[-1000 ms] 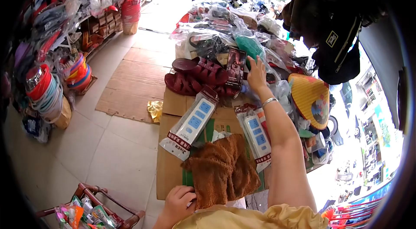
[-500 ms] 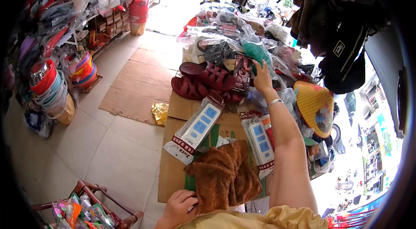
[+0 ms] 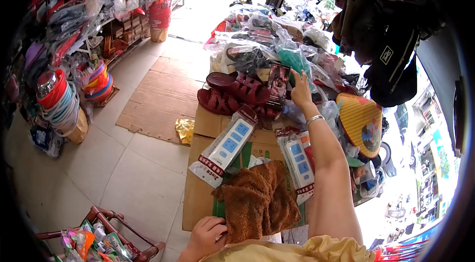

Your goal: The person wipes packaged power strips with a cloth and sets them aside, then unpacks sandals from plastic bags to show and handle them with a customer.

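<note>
My right hand [image 3: 301, 89] reaches forward with fingers apart, beside a dark picture box [image 3: 278, 85] and against the green plastic-wrapped item [image 3: 293, 60]. Dark red sandals [image 3: 237, 88] lie left of the box. My left hand [image 3: 208, 234] rests with curled fingers at the left edge of a brown fluffy cloth [image 3: 260, 202]; whether it grips the cloth is hidden. Two packaged power strips lie on the cardboard [image 3: 200, 207]: one [image 3: 228, 144] left of centre, the other [image 3: 299, 160] beside my right forearm.
A yellow woven hat [image 3: 358, 123] is right of my forearm. Plastic-wrapped goods [image 3: 252, 39] are piled beyond the sandals. Black bags [image 3: 393, 69] hang at upper right. Stacked buckets [image 3: 62, 98] stand on the left, and a wooden-framed holder [image 3: 111, 217] sits at lower left.
Compared with a second ago, the view has shifted, so most things appear slightly further right. My right hand remains beside the picture box, and my left hand stays at the cloth's edge.
</note>
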